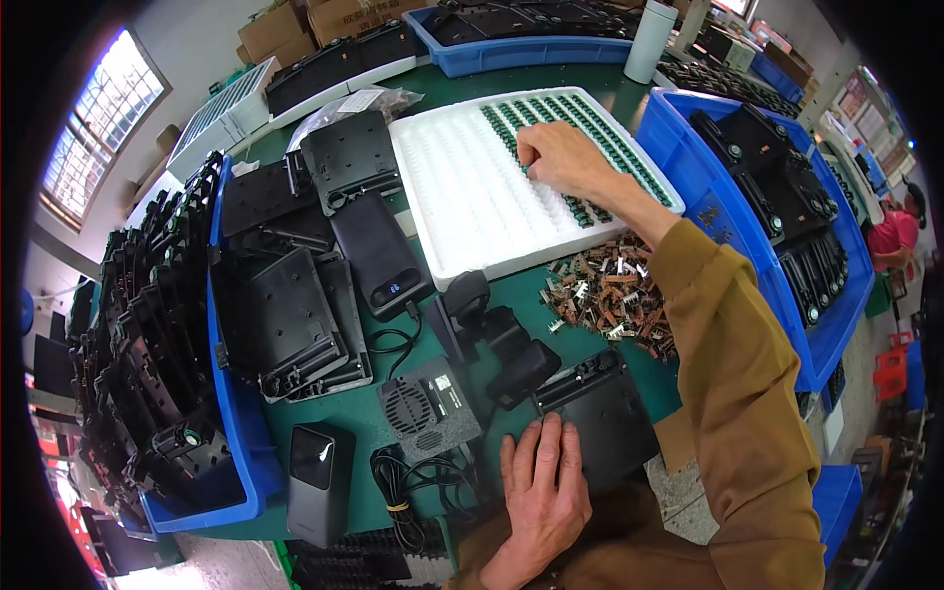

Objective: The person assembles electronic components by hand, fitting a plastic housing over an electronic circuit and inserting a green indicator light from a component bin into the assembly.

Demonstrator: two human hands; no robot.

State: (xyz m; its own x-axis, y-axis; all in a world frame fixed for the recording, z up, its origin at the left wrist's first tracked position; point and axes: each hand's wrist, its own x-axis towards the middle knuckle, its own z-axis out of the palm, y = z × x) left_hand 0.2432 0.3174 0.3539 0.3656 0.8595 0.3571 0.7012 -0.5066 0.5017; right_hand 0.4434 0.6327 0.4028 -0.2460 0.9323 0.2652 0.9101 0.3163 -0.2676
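Note:
My left hand [541, 497] rests on the near edge of a black plastic housing [612, 433], fingers stretched out over it. Across the green table, my right hand [565, 157] is over a white foam tray [447, 261]. Its fingers are curled together among rows of small green parts [605, 123]; whatever they pinch is hidden from view. The tray's left portion shows bare white slots. Right of the tray's near edge lies a loose heap of small brown and white connectors [615, 295], below my right forearm.
Blue bins of black housings stand at left [246, 462] and right [826, 344]. Stacked housings [285, 315], a power bank [379, 251], another dark power bank [320, 482], a small speaker-like box [428, 408] and a coiled cable [398, 497] crowd the table. A white bottle [650, 44] stands behind.

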